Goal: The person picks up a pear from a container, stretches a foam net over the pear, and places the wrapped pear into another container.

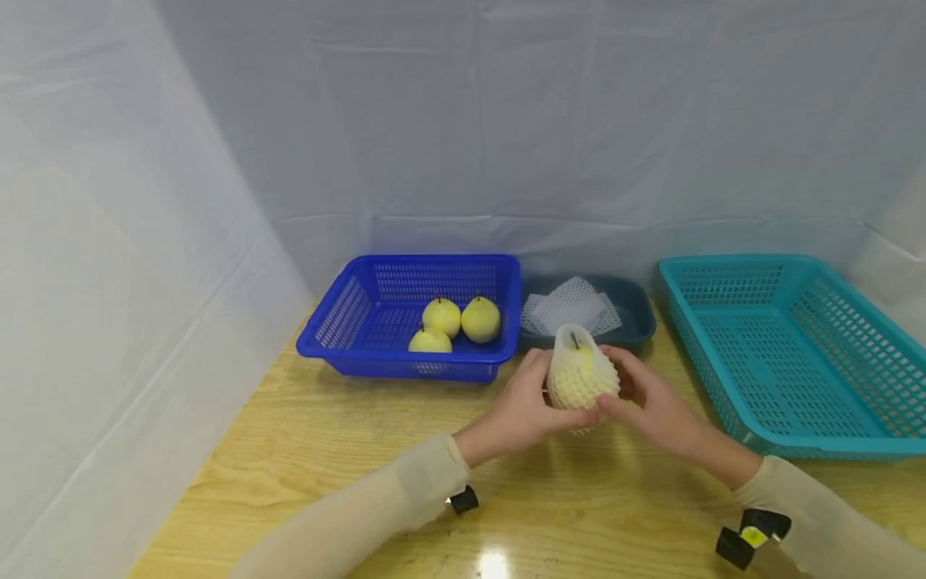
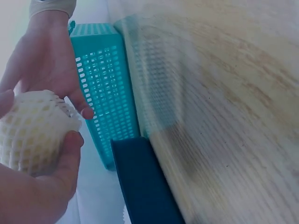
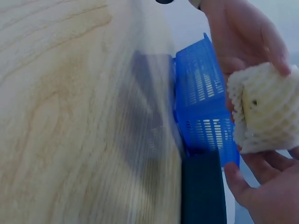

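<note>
Pear (image 1: 587, 359) between left hand (image 1: 519, 412) and right hand (image 1: 663, 414)

Lower right of centre, we see both hands half-closed on it through its foam net (image 1: 579, 391). Higher in frame: a dark tub (image 1: 637, 314); leftward, a blue basket (image 1: 387, 367); far right, a teal basket (image 1: 712, 378).

Wooden table (image 1: 325, 434) – yellowish, streaked grain. Grey sheeting (image 1: 463, 145), creased, upright behind table; white sheet (image 1: 108, 281) along table's left side. Glare spot (image 1: 494, 563) – on table's near part.
</note>
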Action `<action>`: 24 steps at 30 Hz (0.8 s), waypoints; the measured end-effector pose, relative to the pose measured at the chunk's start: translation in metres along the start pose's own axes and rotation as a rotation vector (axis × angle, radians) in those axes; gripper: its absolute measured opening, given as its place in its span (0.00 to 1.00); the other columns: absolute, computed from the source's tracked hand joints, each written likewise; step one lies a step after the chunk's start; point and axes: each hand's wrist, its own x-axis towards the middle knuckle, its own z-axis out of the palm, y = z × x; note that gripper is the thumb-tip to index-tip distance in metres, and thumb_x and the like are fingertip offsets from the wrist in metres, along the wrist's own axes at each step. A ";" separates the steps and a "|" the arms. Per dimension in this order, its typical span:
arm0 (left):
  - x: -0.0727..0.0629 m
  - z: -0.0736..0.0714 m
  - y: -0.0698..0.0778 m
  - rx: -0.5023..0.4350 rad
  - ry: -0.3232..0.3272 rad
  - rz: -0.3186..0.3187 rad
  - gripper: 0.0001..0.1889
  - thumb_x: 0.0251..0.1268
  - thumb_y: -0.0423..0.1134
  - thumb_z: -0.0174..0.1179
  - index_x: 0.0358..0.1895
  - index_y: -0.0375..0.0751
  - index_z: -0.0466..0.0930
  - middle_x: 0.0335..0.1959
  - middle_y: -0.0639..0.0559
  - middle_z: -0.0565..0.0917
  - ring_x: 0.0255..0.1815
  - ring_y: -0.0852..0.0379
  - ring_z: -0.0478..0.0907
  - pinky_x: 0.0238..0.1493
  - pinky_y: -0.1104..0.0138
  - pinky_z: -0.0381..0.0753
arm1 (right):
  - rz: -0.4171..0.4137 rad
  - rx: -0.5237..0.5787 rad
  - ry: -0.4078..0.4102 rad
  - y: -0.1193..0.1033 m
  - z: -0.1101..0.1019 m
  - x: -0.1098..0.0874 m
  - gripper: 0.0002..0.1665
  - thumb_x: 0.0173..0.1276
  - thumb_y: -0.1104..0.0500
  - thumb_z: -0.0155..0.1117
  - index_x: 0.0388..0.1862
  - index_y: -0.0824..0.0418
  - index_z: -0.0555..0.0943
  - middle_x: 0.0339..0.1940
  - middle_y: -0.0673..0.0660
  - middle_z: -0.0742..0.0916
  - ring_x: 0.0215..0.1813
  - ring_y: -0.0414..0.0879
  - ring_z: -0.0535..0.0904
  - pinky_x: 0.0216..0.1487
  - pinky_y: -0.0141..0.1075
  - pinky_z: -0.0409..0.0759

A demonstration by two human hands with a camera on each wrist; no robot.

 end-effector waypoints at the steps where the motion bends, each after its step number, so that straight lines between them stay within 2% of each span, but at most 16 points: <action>1: 0.000 0.000 -0.001 -0.040 -0.010 0.003 0.40 0.53 0.47 0.77 0.69 0.48 0.69 0.53 0.52 0.71 0.50 0.61 0.75 0.50 0.69 0.82 | 0.002 0.035 -0.014 0.000 -0.001 0.000 0.37 0.76 0.62 0.59 0.78 0.66 0.56 0.65 0.68 0.76 0.58 0.33 0.77 0.55 0.32 0.80; 5: 0.000 -0.002 -0.003 -0.202 -0.049 0.022 0.36 0.56 0.39 0.75 0.68 0.45 0.67 0.56 0.50 0.72 0.51 0.60 0.78 0.51 0.66 0.84 | 0.019 0.164 -0.078 0.000 -0.004 0.000 0.41 0.77 0.64 0.57 0.81 0.65 0.49 0.69 0.73 0.70 0.61 0.33 0.76 0.54 0.32 0.81; 7: 0.000 -0.003 -0.004 -0.274 -0.071 0.034 0.37 0.58 0.36 0.73 0.70 0.44 0.65 0.58 0.47 0.73 0.51 0.60 0.80 0.51 0.64 0.85 | 0.024 0.187 -0.095 -0.001 -0.005 0.000 0.42 0.77 0.64 0.57 0.81 0.65 0.48 0.71 0.74 0.69 0.61 0.32 0.76 0.55 0.32 0.82; 11: -0.001 -0.006 -0.004 -0.319 -0.087 0.045 0.41 0.60 0.41 0.73 0.74 0.47 0.60 0.64 0.45 0.73 0.50 0.59 0.84 0.48 0.61 0.86 | 0.028 0.189 -0.078 -0.003 -0.004 0.000 0.38 0.77 0.65 0.56 0.79 0.68 0.52 0.68 0.74 0.71 0.61 0.33 0.77 0.54 0.33 0.82; 15: -0.003 -0.008 -0.003 -0.222 -0.054 0.042 0.42 0.61 0.54 0.71 0.75 0.48 0.60 0.62 0.47 0.77 0.48 0.63 0.83 0.45 0.64 0.86 | 0.054 0.151 -0.011 -0.006 -0.001 -0.001 0.36 0.77 0.63 0.57 0.78 0.66 0.55 0.66 0.71 0.74 0.60 0.35 0.78 0.53 0.32 0.83; 17: -0.004 -0.007 -0.001 -0.144 -0.029 0.038 0.40 0.63 0.56 0.68 0.74 0.48 0.61 0.58 0.49 0.79 0.47 0.63 0.81 0.44 0.66 0.85 | 0.069 0.117 0.023 -0.006 0.001 -0.001 0.36 0.77 0.62 0.58 0.78 0.66 0.56 0.66 0.70 0.75 0.62 0.43 0.79 0.53 0.31 0.82; 20: -0.006 -0.003 0.001 -0.014 0.001 0.024 0.41 0.62 0.58 0.68 0.75 0.52 0.61 0.55 0.54 0.74 0.47 0.61 0.76 0.42 0.68 0.84 | 0.082 0.065 0.073 -0.007 0.006 0.000 0.37 0.75 0.61 0.61 0.77 0.67 0.59 0.65 0.69 0.77 0.62 0.53 0.79 0.53 0.29 0.81; 22: -0.007 0.000 0.002 0.062 0.021 0.012 0.43 0.60 0.59 0.70 0.76 0.55 0.59 0.54 0.55 0.71 0.48 0.60 0.72 0.42 0.69 0.82 | 0.088 0.049 0.095 -0.007 0.009 0.000 0.37 0.74 0.62 0.62 0.76 0.68 0.59 0.64 0.69 0.77 0.61 0.53 0.79 0.53 0.28 0.81; 24: -0.008 0.002 0.002 0.089 0.038 -0.003 0.45 0.56 0.59 0.72 0.75 0.55 0.60 0.53 0.55 0.69 0.48 0.60 0.71 0.42 0.70 0.81 | 0.092 0.053 0.100 -0.007 0.012 0.000 0.37 0.73 0.62 0.63 0.76 0.68 0.60 0.63 0.69 0.77 0.59 0.45 0.79 0.53 0.28 0.80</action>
